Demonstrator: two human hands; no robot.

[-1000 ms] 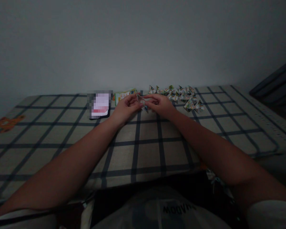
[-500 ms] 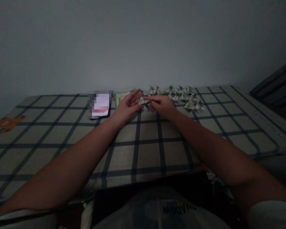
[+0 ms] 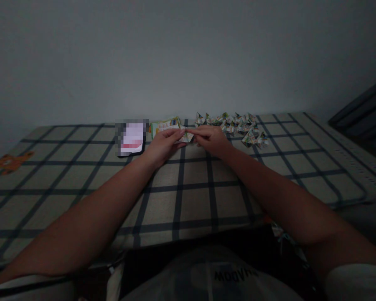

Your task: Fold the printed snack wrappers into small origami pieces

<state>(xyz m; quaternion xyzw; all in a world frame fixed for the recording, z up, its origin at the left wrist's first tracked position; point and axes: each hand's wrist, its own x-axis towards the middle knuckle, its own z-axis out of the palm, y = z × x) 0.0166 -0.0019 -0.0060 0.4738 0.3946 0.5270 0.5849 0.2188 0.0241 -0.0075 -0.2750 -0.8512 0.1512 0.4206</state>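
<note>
Between my two hands is a small piece of folded printed paper [image 3: 188,137], white with green and coloured print. My left hand [image 3: 165,143] pinches its left side between thumb and fingers. From the right, my right hand [image 3: 212,138] grips the other side, its index finger stretched along the top edge. Just behind my left hand lies a flat stack of printed paper sheets [image 3: 164,125] with green borders. To the right of my right hand sit several folded paper pieces [image 3: 238,123] with pointed tips, in a loose cluster.
A phone [image 3: 132,139] with a lit, blurred screen lies left of the sheets. The checked tablecloth [image 3: 194,200] covers the table up to the grey wall [image 3: 188,58]. An orange animal-shaped figure [image 3: 11,162] shows at the far left, a dark slatted object [image 3: 363,108] at the right.
My left fingers were spread and raised; they have now come down and closed on the paper. The folded paper has turned and shows a broader printed side.
</note>
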